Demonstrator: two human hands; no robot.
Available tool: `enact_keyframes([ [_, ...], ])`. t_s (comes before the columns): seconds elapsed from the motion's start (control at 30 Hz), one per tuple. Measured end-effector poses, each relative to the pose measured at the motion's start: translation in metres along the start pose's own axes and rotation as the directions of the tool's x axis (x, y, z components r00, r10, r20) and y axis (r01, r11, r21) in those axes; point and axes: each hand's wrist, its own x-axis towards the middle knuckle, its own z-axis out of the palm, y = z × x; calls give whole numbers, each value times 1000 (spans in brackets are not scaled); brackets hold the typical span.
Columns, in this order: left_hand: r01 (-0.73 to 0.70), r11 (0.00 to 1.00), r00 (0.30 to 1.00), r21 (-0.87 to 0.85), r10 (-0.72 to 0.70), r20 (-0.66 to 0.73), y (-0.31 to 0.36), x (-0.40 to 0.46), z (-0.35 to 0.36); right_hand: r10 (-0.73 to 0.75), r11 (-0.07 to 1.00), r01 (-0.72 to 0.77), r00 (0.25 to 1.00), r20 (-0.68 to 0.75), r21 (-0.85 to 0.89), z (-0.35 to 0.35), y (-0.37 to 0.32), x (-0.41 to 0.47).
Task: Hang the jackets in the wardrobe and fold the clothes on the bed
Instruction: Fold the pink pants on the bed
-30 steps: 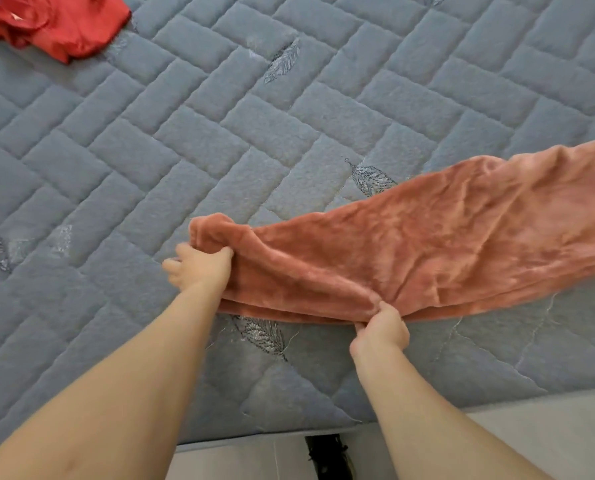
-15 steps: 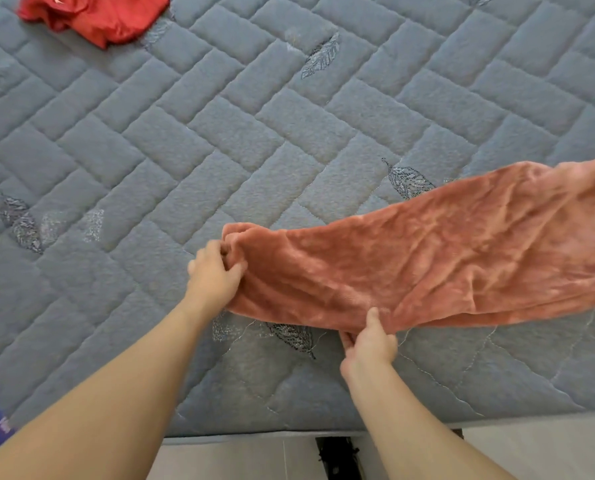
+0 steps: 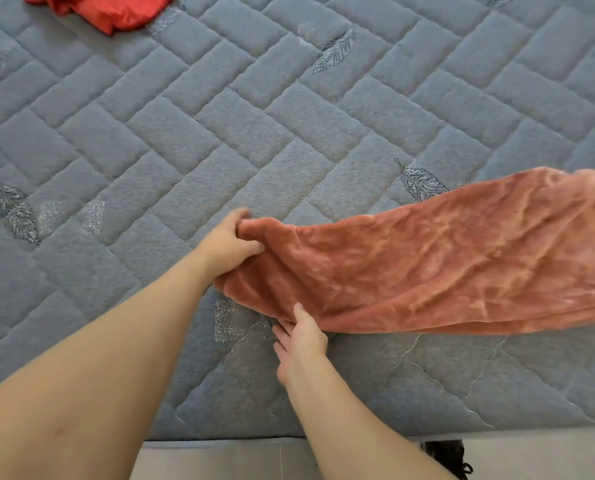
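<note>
I see the rust plush garment [image 3: 445, 268] lying across the grey quilted bed [image 3: 220, 140], extending right from both hands. My left hand [image 3: 232, 245] grips its end; my right hand [image 3: 301, 336] pinches its near edge, thumb on top. The garment's right end and a red garment [image 3: 116, 10] at top left are cut off.

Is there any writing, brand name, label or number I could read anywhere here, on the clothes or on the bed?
None: no readable text shows in this view.
Orange fleece garment, held by the left hand and right hand: plain, no label visible.
Red garment: no print or tag visible.
Grey quilted bed cover: only stitched leaf motifs, no letters.
</note>
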Motion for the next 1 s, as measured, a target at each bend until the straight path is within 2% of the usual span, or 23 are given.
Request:
enact_keyframes([
  [0.1,45,982,996,186,-59,70,7,2,-7,38,999,-40,997,68,21,13,4,-5],
  [0.2,58,973,989,221,-86,120,7,-4,-15,45,997,-53,990,137,57,26,10,-11],
  [0.27,62,980,990,190,-84,111,7,-13,-24,64,996,-75,982,180,52,30,19,-17],
  [0.4,144,986,989,79,-142,-33,8,-34,-52,126,986,-153,941,314,65,29,36,-39],
  [0.47,220,975,975,26,-220,-4,16,-45,-64,140,978,-191,900,413,84,26,40,-50],
  [0.53,242,968,970,-73,-239,53,31,-53,-69,125,968,-213,866,484,132,23,35,-61],
  [0.7,113,973,983,-200,-81,164,109,-66,-50,-1,947,-180,826,563,265,-4,-16,-74],
  [0.8,35,975,965,-218,24,261,168,-71,-17,-36,925,-175,843,536,337,-32,-62,-80],
  [0.93,-67,973,963,-220,121,241,255,-71,37,-109,919,-99,867,487,381,-77,-133,-90],
  [1.0,-84,976,948,-202,141,285,297,-71,65,-152,896,-82,867,475,436,-101,-169,-92],
])
